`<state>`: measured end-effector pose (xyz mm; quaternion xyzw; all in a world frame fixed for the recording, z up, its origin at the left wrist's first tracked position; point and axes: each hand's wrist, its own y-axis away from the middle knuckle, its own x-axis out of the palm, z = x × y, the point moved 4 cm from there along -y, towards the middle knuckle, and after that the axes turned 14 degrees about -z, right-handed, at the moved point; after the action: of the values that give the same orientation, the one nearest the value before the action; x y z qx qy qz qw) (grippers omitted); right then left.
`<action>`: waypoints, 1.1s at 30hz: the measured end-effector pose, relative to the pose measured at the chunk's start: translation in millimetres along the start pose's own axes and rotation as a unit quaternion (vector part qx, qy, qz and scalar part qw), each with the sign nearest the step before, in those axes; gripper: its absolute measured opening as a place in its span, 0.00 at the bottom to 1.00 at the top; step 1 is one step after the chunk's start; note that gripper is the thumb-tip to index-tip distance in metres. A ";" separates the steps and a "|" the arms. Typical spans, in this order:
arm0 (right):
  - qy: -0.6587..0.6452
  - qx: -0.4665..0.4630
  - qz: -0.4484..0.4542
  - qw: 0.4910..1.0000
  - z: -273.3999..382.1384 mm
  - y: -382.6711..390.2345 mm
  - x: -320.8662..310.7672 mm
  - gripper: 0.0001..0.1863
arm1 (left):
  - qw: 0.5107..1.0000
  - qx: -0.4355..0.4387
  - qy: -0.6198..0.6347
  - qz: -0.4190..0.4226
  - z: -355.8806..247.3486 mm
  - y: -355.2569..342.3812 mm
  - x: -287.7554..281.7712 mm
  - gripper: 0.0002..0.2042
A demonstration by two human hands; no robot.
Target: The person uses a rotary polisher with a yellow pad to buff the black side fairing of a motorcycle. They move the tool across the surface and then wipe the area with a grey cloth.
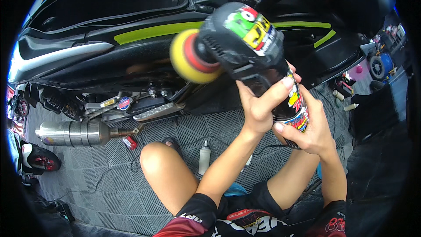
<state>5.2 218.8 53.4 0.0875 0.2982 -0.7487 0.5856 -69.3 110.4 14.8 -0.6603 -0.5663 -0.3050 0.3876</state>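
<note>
A black, sticker-covered power polisher (263,68) is held up in both hands in front of a motorbike. My left hand (258,107) is closed around the body just behind its head. Lower down, my right hand (312,125) wraps the grip end, thumb across the stickers. The yellow foam pad (188,59), with a red layer behind it, points left. It overlaps the motorbike's glossy black side panel (149,57) in view; whether they touch I cannot tell. Strips of yellow-green tape (158,30) run along the panel's upper edge.
A silver exhaust muffler (74,133) juts out low at left. On the grey tiled floor (101,184) are a white squeeze bottle (204,160) between my knees, a small red object (130,143) and a trailing black cable (105,175). Small bottles (351,107) lie at right near a blue wheeled machine (380,65).
</note>
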 end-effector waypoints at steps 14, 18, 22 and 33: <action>-0.189 0.131 -0.227 0.946 -191.6 65.6 46.7 0.28 | 0.912 -0.083 -0.401 -0.020 97.3 -21.3 -32.6 0.26; -0.158 0.035 -0.221 0.962 -222.1 62.9 105.1 0.26 | 0.896 -0.009 -0.445 -0.011 68.0 -5.2 -55.6 0.28; -0.236 0.074 -0.195 0.949 -190.1 64.4 152.8 0.28 | 0.887 0.054 -0.458 -0.027 42.3 7.4 -79.7 0.34; -0.029 -0.094 -0.231 0.968 -157.3 45.9 139.2 0.22 | 0.938 0.202 -0.283 -0.006 25.1 19.2 -124.0 0.30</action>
<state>-28.1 184.1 -156.1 -0.0609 0.3627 -0.8341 0.4110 -72.7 67.3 -105.7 -0.6240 -0.7062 0.0130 0.3344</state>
